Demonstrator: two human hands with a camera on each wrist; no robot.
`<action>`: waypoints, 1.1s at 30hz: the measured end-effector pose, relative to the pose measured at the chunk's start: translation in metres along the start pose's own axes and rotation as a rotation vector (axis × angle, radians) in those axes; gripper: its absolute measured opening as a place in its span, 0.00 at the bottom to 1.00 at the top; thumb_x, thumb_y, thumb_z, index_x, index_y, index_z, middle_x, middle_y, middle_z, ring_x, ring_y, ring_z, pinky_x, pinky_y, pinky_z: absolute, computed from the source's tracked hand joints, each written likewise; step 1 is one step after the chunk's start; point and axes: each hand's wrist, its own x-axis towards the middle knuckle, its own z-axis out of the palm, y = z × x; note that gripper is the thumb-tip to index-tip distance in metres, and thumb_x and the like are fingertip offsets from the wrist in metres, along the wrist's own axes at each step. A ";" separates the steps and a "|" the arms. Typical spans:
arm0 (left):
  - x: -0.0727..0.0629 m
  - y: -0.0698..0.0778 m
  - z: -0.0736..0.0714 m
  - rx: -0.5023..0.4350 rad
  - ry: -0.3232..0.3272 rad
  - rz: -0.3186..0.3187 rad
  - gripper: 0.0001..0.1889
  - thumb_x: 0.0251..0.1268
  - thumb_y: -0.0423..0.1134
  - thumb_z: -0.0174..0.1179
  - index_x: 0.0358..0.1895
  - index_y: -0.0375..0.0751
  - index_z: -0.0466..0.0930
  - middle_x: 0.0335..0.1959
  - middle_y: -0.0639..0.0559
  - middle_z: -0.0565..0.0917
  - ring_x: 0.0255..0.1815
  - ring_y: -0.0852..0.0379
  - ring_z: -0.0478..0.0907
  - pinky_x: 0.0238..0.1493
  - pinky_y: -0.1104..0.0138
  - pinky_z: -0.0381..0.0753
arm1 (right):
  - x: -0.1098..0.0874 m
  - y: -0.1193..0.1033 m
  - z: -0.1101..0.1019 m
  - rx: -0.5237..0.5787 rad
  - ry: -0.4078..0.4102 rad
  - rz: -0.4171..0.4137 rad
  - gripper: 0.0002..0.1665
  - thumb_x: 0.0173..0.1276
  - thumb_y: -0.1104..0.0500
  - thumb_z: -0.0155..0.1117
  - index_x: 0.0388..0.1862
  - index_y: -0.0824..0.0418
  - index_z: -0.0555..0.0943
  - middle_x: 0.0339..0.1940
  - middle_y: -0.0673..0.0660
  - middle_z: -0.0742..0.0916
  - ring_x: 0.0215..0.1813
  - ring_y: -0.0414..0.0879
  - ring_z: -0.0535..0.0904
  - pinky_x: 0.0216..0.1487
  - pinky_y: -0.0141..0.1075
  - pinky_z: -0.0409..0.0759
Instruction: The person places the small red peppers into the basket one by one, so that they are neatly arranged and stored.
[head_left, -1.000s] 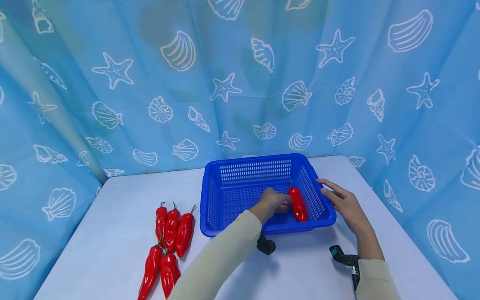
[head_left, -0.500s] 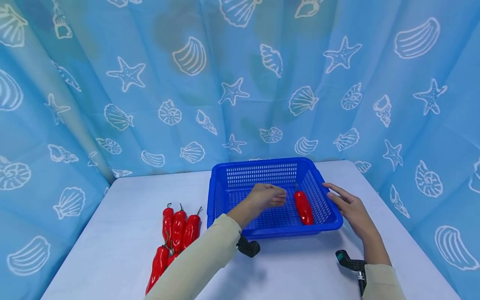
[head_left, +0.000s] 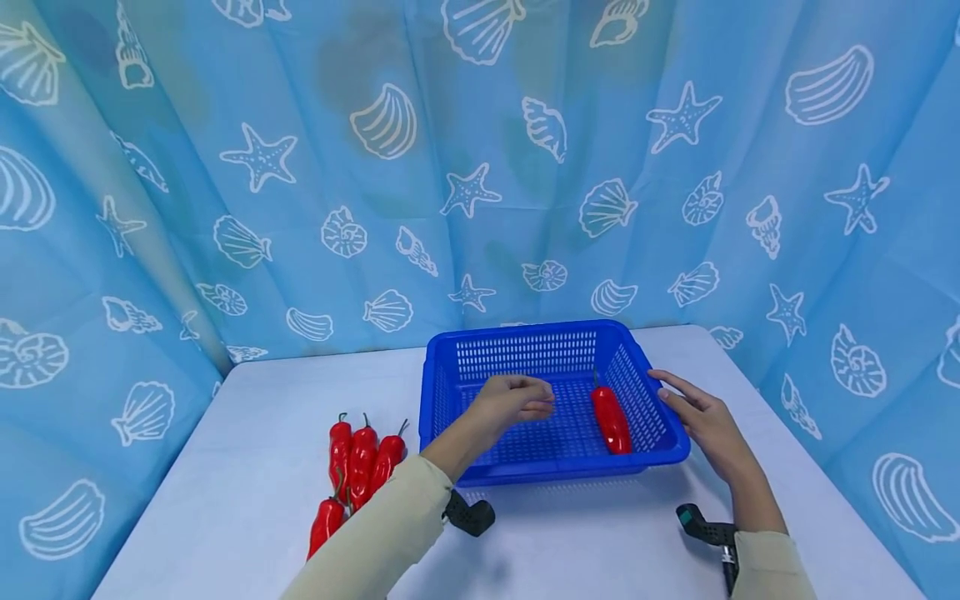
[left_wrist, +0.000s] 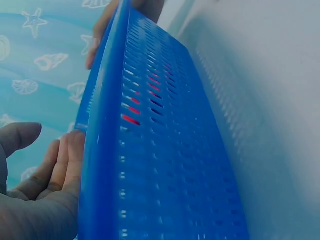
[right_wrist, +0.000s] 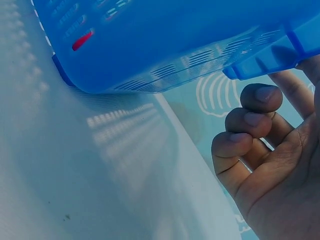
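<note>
Above the blue basket (head_left: pixel 540 471), my left hand (head_left: pixel 510 402) holds nothing, its fingers bent loosely. In the left wrist view its thumb (left_wrist: pixel 22 136) stands apart from the fingers, which overlap the basket's rim. One red chili pepper (head_left: pixel 611 419) lies inside the basket along the right side, stem toward the back. My right hand (head_left: pixel 708 423) holds the basket's right rim with thumb and forefinger. Its other fingers (right_wrist: pixel 232 145) are curled outside the wall in the right wrist view. Red shows through the slots of the basket wall in both wrist views.
Several more red chili peppers (head_left: pixel 363 458) lie grouped on the white table (head_left: pixel 247 467) left of the basket, some partly hidden behind my left sleeve (head_left: pixel 367 537). A blue curtain (head_left: pixel 300 275) with white shells and starfish surrounds the table's back and sides.
My left hand has drawn left, away from the chili pepper in the basket, which it was beside. The right hand stays at the rim. The head view has shifted slightly.
</note>
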 end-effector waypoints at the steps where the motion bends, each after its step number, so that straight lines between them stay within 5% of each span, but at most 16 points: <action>1: -0.002 0.000 -0.002 -0.002 0.002 0.009 0.11 0.71 0.37 0.62 0.49 0.34 0.82 0.46 0.43 0.85 0.47 0.50 0.85 0.55 0.58 0.82 | 0.000 0.001 0.000 -0.001 0.001 -0.003 0.39 0.73 0.33 0.53 0.79 0.42 0.63 0.80 0.62 0.61 0.75 0.70 0.60 0.63 0.63 0.68; 21: -0.043 -0.011 -0.049 -0.082 0.012 0.162 0.22 0.69 0.44 0.65 0.59 0.34 0.78 0.56 0.39 0.82 0.56 0.46 0.82 0.59 0.59 0.79 | -0.001 0.002 0.004 0.002 0.025 0.019 0.39 0.73 0.33 0.53 0.79 0.43 0.63 0.79 0.62 0.62 0.74 0.69 0.63 0.62 0.59 0.71; 33: -0.071 -0.022 -0.063 -0.182 0.039 0.233 0.24 0.68 0.43 0.66 0.61 0.33 0.77 0.58 0.38 0.81 0.58 0.44 0.81 0.58 0.62 0.79 | 0.000 0.000 0.001 -0.005 0.026 0.008 0.39 0.73 0.33 0.53 0.79 0.43 0.64 0.79 0.63 0.62 0.74 0.69 0.61 0.61 0.61 0.71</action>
